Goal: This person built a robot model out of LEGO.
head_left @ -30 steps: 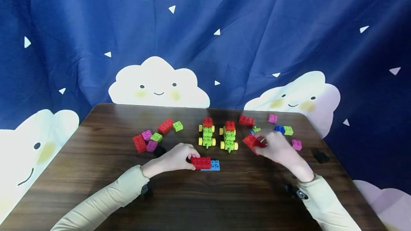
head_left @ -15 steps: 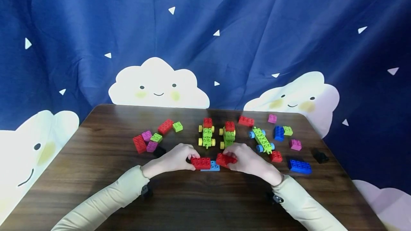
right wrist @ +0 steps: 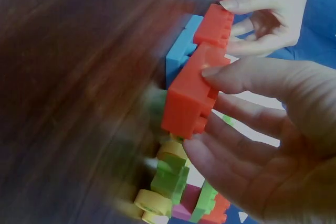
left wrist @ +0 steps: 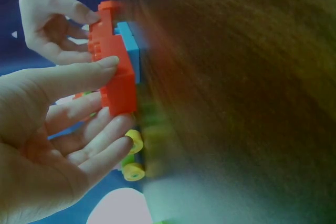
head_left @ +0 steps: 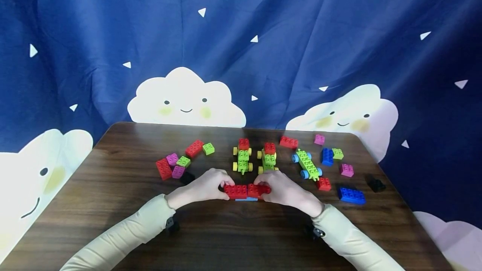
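Note:
My left hand (head_left: 205, 185) pinches a long red toy brick (head_left: 235, 191) between thumb and fingers, over the left end of a light blue brick (head_left: 246, 199). From the other side, my right hand (head_left: 284, 189) holds a second red brick (head_left: 257, 190) end to end with the first. In the right wrist view, the light blue brick (right wrist: 181, 51) shows some studs under the right-hand red brick (right wrist: 191, 90), which sits slightly tilted close above it. Just behind the hands stand two green cars with yellow wheels and red bricks on top, the left car (head_left: 242, 162) and the right car (head_left: 269, 158).
Right of the cars lies a green chassis (head_left: 307, 164) with blue wheels, beside a small red brick (head_left: 324, 184). A dark blue brick (head_left: 352, 195) and a black piece (head_left: 375, 183) lie farther right. Several red, pink and green bricks cluster at left, around a red brick (head_left: 163, 168).
My right hand has brought its red brick from beside the chassis leftward to the light blue brick, up against the other red brick. The left hand has stayed in place.

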`<action>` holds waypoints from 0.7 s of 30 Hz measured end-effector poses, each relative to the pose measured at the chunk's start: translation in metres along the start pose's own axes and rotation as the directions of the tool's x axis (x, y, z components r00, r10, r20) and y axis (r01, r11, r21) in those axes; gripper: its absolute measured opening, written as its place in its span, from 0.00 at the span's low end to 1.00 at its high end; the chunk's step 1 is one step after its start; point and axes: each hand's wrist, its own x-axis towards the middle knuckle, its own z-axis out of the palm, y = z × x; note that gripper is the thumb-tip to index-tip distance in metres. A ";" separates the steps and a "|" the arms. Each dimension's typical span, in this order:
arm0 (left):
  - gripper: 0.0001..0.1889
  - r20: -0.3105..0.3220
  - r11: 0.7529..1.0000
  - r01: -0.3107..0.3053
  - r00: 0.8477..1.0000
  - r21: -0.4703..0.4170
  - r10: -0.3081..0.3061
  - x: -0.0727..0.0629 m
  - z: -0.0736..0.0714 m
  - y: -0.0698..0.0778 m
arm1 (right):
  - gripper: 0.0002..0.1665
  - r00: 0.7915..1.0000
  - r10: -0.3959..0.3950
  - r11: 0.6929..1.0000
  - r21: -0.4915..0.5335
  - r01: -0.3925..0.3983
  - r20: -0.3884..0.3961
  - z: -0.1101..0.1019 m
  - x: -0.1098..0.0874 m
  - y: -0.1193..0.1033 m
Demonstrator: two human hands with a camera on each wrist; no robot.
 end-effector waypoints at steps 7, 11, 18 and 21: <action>0.17 -0.009 0.999 -0.033 0.999 -0.019 0.033 0.001 0.002 -0.006 | 0.19 0.998 -0.047 0.999 -0.013 0.047 -0.033 0.006 0.000 0.003; 0.17 -0.050 0.992 -0.121 0.991 0.021 0.122 0.001 0.007 -0.015 | 0.15 0.982 -0.157 0.986 -0.072 0.150 -0.102 0.013 -0.001 0.009; 0.17 -0.067 0.979 -0.140 0.986 0.151 0.152 0.003 0.005 -0.010 | 0.12 0.963 -0.225 0.970 -0.127 0.207 -0.147 0.012 0.001 0.004; 0.17 -0.057 0.982 -0.113 0.991 0.153 0.123 0.003 0.003 -0.007 | 0.11 0.970 -0.204 0.975 -0.119 0.189 -0.130 0.011 0.002 0.001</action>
